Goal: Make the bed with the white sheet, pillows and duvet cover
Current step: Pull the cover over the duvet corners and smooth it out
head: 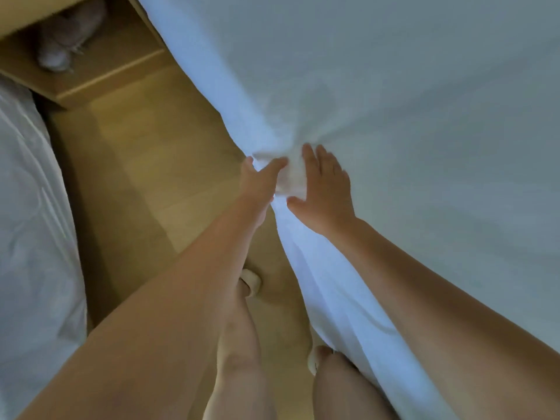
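1. White sheet covers the mattress top, right half of view, w/ its side edge hanging down along the bed next to the floor. Small bunch of cloth puckers at the edge, mid-frame, creases fanning out from it.
2. Handling, my guess: light, soft, no stiffness, so it wrinkles easily and drags rather than slides. Best hold = the bunched edge at the mattress side, pulled down & under, not the flat middle.
3. Left hand pinches that bunch, thumb one side, fingers other side; narrow grip, holding cloth. Arm reaches out nearly straight.
4. Right hand lies flat on the sheet just beside the bunch, fingers straight & spread, gripping nothing, seemingly pressing it down. Forearm crosses the bed edge.
5. Around: bare legs & slippers below; other white bedding at left; wooden shelf top left w/ blurry item.
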The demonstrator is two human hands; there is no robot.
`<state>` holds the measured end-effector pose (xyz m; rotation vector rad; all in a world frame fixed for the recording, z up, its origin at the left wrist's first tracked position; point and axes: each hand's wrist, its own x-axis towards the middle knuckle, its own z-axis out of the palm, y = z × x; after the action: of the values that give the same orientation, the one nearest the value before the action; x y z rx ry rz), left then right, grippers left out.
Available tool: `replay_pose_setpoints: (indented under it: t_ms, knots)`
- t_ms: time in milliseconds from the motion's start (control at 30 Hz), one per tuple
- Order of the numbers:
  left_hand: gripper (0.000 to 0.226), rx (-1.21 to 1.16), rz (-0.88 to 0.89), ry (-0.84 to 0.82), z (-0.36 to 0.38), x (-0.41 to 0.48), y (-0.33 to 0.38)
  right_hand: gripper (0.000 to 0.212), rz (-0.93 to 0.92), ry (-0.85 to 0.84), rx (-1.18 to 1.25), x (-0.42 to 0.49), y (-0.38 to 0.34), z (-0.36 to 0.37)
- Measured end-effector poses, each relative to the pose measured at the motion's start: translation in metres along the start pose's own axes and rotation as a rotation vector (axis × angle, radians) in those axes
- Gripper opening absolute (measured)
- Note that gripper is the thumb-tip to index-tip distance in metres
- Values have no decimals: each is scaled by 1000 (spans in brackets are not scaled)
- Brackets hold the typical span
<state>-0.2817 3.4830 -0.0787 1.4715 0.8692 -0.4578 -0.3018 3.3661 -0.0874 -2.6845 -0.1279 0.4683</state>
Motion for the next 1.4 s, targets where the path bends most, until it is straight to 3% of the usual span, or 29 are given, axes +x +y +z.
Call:
replay_pose_setpoints:
  t_ms: [100, 333, 633, 800, 933, 1033, 1233, 1400]
  knots:
    - [78, -10, 10, -53, -17, 45, 44, 86, -15, -2, 27, 57, -30, -1]
    - [78, 113, -41, -129, -76, 149, 129, 91, 184, 8, -172, 187, -103, -4]
    - [87, 181, -116, -72, -136, 286, 244, 88, 68, -66, -169, 363, -177, 4]
    - [70, 68, -240, 12, -135, 378, 298, 90, -100, -182, -187, 469, -203, 15]
    - [43, -135, -370, 25, -146, 427, 302, 79, -224, -243, -134, 519, -209, 15]
    - [56, -230, -438, -9, -152, 450, 281, 66, -359, -221, -144, 534, -203, 20]
    - [62, -578, -522, -199, -158, 469, 253, 62, -423, -82, -135, 533, -201, 29]
    - [39, -569, -573, -67, -171, 451, 259, 68, -374, -102, -110, 531, -203, 25]
